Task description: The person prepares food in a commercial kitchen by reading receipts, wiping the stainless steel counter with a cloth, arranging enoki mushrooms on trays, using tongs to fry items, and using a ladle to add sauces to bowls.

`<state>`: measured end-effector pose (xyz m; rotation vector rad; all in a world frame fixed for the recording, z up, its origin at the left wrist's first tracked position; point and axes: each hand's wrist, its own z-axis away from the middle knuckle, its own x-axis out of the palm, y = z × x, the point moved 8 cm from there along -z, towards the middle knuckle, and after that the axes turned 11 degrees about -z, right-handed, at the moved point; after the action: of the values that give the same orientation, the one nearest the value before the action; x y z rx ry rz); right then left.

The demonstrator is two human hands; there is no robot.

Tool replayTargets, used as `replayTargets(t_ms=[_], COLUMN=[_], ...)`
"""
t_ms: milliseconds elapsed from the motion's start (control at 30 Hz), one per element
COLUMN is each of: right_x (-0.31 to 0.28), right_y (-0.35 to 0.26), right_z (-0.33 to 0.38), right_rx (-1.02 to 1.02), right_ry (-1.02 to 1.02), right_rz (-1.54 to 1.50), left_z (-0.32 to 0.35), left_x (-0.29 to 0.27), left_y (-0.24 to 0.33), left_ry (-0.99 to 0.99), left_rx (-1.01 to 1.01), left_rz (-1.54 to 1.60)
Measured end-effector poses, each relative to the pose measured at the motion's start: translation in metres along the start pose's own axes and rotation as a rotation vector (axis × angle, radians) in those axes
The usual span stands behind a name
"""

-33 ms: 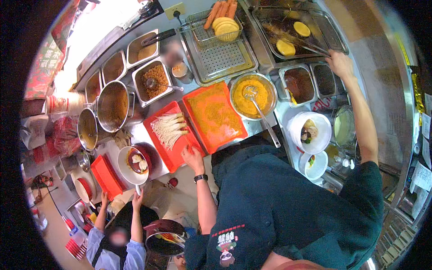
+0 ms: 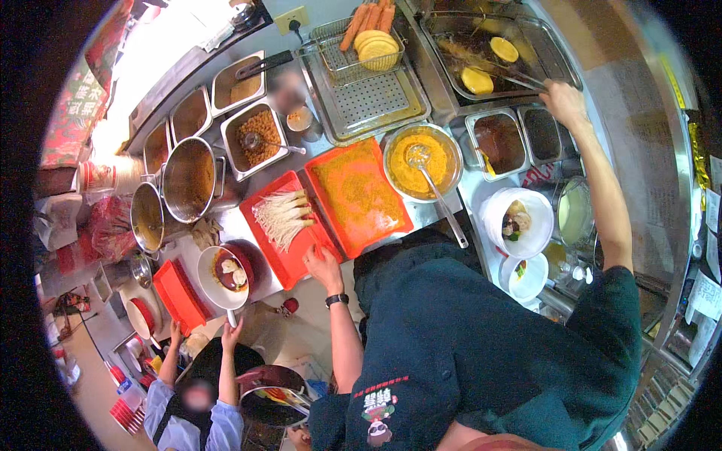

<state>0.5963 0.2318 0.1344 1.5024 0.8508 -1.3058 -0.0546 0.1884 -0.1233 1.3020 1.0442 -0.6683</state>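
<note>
Head view: right hand [image 2: 565, 101] closed round tongs [image 2: 519, 75], grip end hidden in fist; tong tips in fryer tray [image 2: 553, 41] beside yellow patty [image 2: 477, 80]; left hand [image 2: 325, 267] flat, fingers spread, on edge of red tray [image 2: 282, 259] near enoki mushrooms [image 2: 284, 216]; co-worker's hands partly cut off.

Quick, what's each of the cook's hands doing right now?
Left hand: open, resting on the red tray edge.
Right hand: closed around tongs over the fryer.
</note>
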Motion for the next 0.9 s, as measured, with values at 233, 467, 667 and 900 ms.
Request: replayTargets(t_ms=[233, 467, 667, 900], right_x=[0.016, 0.019, 0.068, 0.084], right_y=[-0.034, -0.037, 0.041, 0.118], right_z=[-0.06, -0.077, -0.068, 0.092], right_rx=[-0.103, -0.195, -0.195, 0.022], right_ry=[-0.105, -0.056, 0.009, 0.066], right_rz=[0.017, -0.073, -0.029, -0.307], left_z=[0.024, 0.062, 0.106, 0.162], left_x=[-0.004, 0.011, 0.032, 0.111], left_y=[0.004, -0.005, 0.001, -0.027], left_ry=[-0.046, -0.25, -0.337, -0.92], left_rx=[-0.061, -0.129, -0.13, 0.053], left_rz=[0.047, 0.022, 0.115, -0.04])
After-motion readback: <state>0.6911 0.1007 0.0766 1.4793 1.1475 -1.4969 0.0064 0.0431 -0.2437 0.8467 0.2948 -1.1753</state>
